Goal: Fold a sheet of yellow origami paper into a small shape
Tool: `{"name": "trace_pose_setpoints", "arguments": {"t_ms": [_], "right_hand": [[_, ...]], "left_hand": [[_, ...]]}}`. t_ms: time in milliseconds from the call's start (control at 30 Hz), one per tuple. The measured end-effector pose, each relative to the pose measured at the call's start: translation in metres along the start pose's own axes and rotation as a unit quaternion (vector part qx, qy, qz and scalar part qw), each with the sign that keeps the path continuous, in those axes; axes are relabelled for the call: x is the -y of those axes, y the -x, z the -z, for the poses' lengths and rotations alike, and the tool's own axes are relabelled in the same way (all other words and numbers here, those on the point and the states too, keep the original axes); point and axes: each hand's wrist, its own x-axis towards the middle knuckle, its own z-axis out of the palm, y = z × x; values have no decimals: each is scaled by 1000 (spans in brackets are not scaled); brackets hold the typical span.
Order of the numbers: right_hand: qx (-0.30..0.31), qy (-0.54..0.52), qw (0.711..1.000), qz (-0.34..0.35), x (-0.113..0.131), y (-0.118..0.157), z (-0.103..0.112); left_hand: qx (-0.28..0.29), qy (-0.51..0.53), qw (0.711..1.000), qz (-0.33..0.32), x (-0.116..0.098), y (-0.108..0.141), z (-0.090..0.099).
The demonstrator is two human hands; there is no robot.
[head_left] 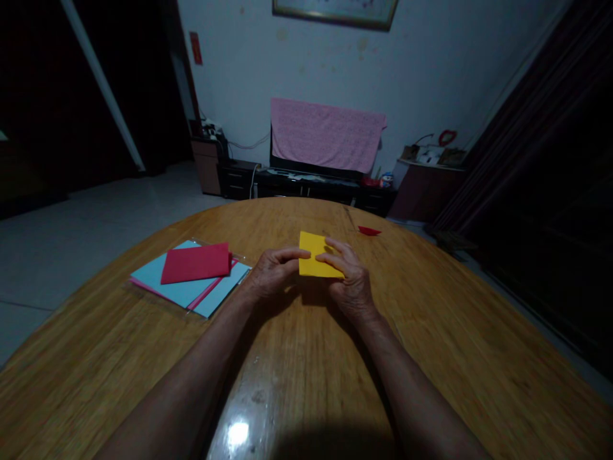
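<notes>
A small folded yellow paper [313, 246] is held up just above the middle of the wooden table. My left hand [278, 271] pinches its left edge, the index finger lying on the front and the thumb lower down. On the right side, my right hand [352, 275] grips the paper with two fingers spread over its face and the thumb hidden beneath. Left of my hands lies a red folded paper [196, 263] on top of light blue sheets [163, 280] in a clear packet.
A small red folded piece [369, 230] lies near the far right edge of the round wooden table [306, 358]. Beyond the table, a pink cloth [328, 134] covers a screen on a low black cabinet [282, 186]. Dark curtains [502, 121] hang at the right.
</notes>
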Motion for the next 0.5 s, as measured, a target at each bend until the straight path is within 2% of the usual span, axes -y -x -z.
{"name": "trace_pose_setpoints", "arguments": {"t_ms": [100,200,333,400,500], "right_hand": [[-42,-21,996,-82,-4,0,-3],[-33,-121,977,-173,-5,-1,-4],[3,-303,906,-297,1,-3,-2],[2,-332,888,-319,7,-4,1],[3,-331,884,-330,12,-5,5]], "left_hand": [[-20,-43,998,-42,-1,-3,1],[-33,-26,999,-25,-1,-2,-1],[-26,52,998,24,-2,7,-6],[-3,73,996,47,-3,11,-8],[10,72,995,71,-3,12,-7]]}}
